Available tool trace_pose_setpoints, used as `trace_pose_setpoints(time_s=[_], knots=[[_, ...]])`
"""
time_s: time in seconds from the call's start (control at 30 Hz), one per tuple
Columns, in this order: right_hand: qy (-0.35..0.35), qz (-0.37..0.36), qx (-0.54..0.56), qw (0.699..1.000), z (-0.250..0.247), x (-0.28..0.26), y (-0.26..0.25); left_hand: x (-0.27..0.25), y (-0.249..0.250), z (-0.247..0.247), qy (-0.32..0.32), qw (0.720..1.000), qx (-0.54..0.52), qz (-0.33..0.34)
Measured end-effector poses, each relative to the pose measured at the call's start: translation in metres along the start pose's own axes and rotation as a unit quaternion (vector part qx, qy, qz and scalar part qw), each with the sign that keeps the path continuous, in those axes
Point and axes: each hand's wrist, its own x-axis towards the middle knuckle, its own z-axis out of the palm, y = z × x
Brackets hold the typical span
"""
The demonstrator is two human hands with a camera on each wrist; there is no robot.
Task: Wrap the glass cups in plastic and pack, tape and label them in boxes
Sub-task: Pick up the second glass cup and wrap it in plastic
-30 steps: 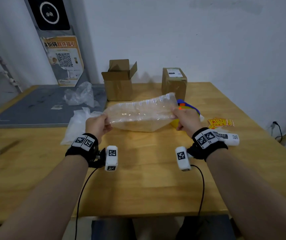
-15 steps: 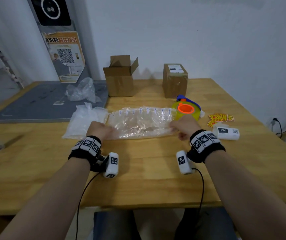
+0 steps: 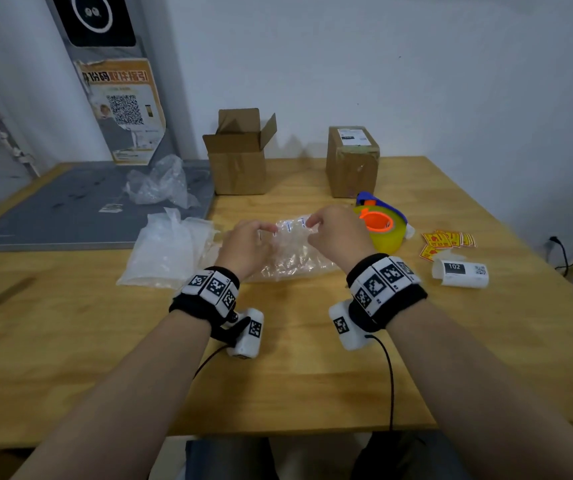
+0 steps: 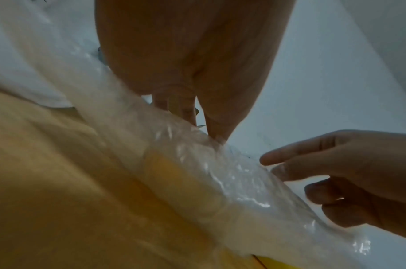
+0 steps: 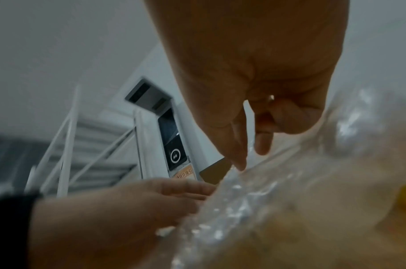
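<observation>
A clear air-column plastic wrap lies flat on the wooden table in front of me. My left hand is at the wrap's far edge, and its thumb and fingers pinch the plastic wrap in the left wrist view. My right hand is close beside it. In the right wrist view its thumb and forefinger come down on the same edge of the plastic wrap. The open cardboard box and the sealed, labelled box stand at the back. No glass cup shows.
A yellow tape dispenser sits just right of my right hand. Red-yellow stickers and a white label roll lie further right. A stack of plastic sheets lies left; crumpled plastic rests on a grey mat.
The wrap, held up by its two ends a second ago, was laid flat on the table. Both hands then moved inward from its ends to the middle of its far edge.
</observation>
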Motion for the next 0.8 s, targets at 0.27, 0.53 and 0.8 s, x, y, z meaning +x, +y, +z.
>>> trace_pose_setpoints(time_s=[0.27,0.53,0.8], knots=[[-0.082,0.109,0.164,0.977,0.014,0.009,-0.005,0.01,-0.011,0.005,-0.014,0.995,-0.095,0.004],[-0.134,0.153,0.289,0.936,0.014,0.013,0.003,0.006,-0.017,0.009,0.048,0.974,-0.198,-0.101],[-0.148,0.158,0.275,0.937,0.014,0.015,0.002,0.016,-0.008,-0.001,0.003,0.984,-0.009,-0.179]])
